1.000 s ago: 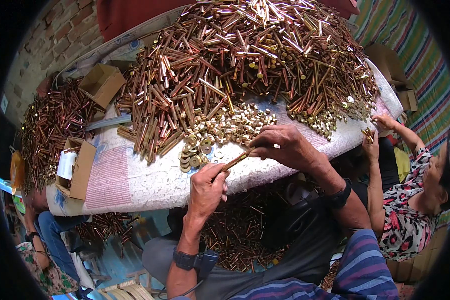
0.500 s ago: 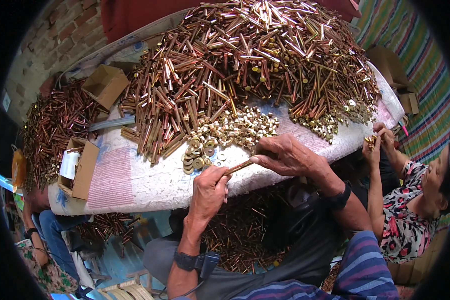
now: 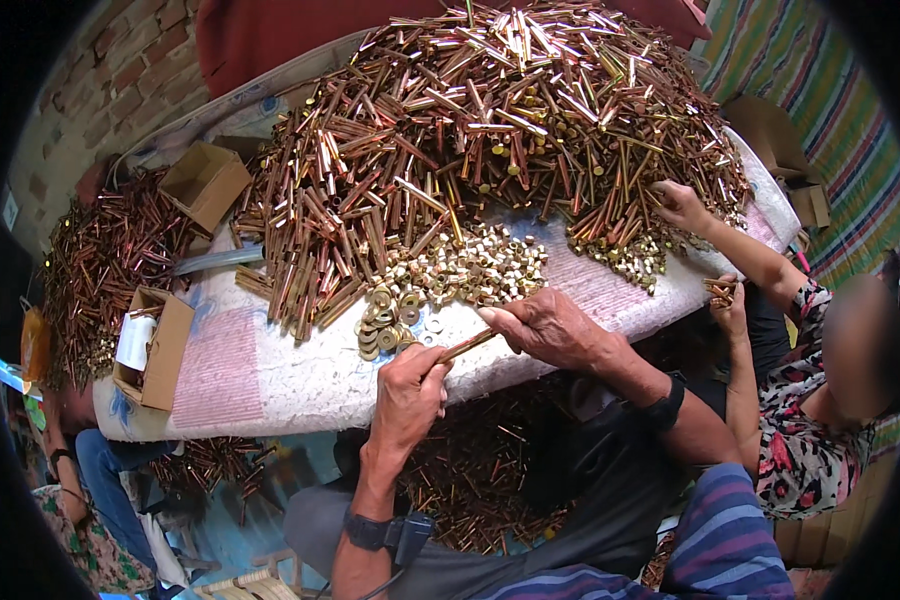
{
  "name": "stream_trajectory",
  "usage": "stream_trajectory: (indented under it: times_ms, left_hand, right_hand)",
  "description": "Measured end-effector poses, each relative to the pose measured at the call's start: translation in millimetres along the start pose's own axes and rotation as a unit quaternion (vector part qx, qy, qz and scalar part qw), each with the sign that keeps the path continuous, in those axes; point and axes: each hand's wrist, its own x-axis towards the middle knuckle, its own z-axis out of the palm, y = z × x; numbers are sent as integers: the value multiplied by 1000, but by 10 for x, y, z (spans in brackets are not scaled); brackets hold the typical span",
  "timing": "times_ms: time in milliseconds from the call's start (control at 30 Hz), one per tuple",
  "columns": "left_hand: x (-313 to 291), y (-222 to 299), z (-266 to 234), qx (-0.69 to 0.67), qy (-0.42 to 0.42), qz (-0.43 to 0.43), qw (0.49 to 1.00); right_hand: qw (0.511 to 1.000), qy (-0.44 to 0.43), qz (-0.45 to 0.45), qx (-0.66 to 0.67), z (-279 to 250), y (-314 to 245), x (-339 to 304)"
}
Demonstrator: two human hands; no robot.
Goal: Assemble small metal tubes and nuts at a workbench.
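Observation:
Held slantwise between my two hands, just over the near table edge, is a thin copper-coloured sleeve anchor bolt. My left hand is closed round its lower end. At the upper end my right hand grips it with thumb and bent fingers; that tip is hidden by the hand. Right beyond my hands lie a heap of small brass-coloured nuts and a cluster of flat round washers. Behind these, a large mound of copper-coloured metal sleeves and bolts covers much of the padded table.
At right, a co-worker's hand reaches into the mound; their other hand holds small metal pieces. Two cardboard boxes stand left, beside another bolt heap. More bolts lie below the table. Another person's arm shows far left.
My right hand and the anchor bolt's upper end have shifted slightly left. The co-worker's hands have parted, one now stretched to the mound. The view has moved a little.

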Motion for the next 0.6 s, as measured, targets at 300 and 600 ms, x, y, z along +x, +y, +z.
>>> stream_trajectory:
  times_ms: [300, 600]
  left_hand:
    - [-3, -12, -22, 17, 3, 12, 1000]
    - [-25, -119, -24, 100, 26, 110, 989]
  right_hand:
    - [996, -33, -59, 52, -44, 3, -13]
    - [992, -75, -29, 97, -64, 32, 1]
